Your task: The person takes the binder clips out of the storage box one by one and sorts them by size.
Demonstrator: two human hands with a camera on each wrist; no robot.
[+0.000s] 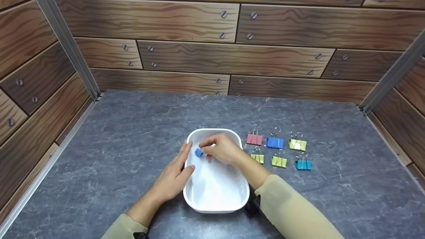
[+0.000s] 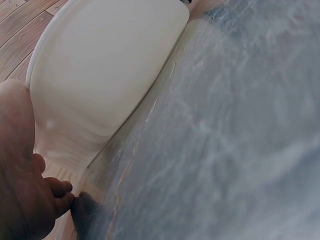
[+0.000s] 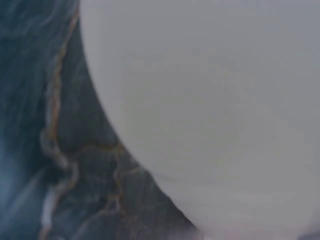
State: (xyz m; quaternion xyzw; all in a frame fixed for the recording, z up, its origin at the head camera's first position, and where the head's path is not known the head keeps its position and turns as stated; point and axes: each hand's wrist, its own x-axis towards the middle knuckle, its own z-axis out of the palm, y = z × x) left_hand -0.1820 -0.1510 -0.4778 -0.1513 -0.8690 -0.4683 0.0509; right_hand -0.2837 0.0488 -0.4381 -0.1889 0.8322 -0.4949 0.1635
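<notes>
Six clips [image 1: 279, 151] left near table's [image 1: 132, 132] right edge; right hand [image 1: 223, 149] pinching blue clip [image 1: 198, 152] over white tub [image 1: 215, 199], left hand [image 1: 176, 172] flat, steadying rim. Left wrist: tub wall [image 2: 100, 75], relaxed fingers [image 2: 55, 192]. Right wrist: tub only. Likely dropping-in step; next, loosen pinch.

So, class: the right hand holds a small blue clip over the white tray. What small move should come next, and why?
Probably lower and release the blue clip into the white tray: the right hand pinches it just above the tray's floor, while the left hand rests against the rim.
</notes>
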